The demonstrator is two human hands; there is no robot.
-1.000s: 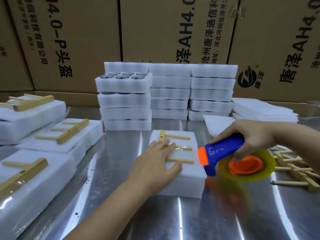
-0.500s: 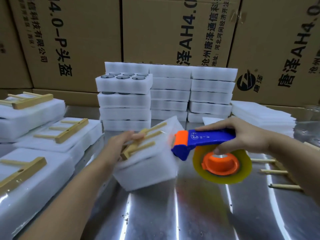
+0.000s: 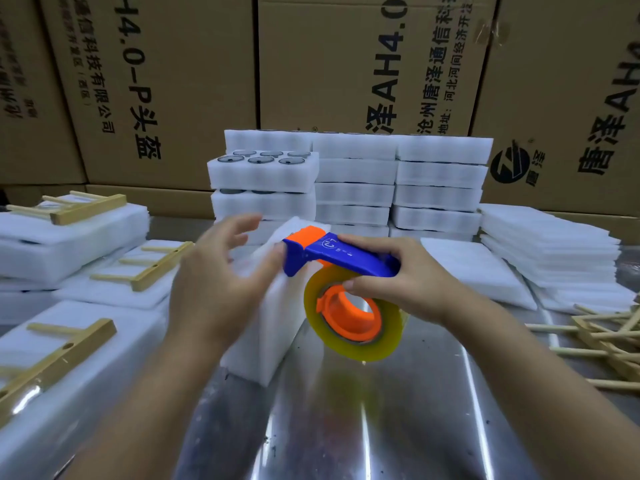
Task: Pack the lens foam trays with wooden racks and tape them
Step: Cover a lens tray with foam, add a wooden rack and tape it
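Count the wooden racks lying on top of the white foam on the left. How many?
3. One rack lies far left at the back, one in the middle, one nearest. Loose ones pile up at right; more may be hidden.

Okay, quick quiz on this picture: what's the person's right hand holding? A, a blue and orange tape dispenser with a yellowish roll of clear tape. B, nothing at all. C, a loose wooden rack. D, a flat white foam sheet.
A: the right hand grips the blue and orange tape dispenser by its handle, the yellowish tape roll hanging under it, against the tilted white foam tray pack.
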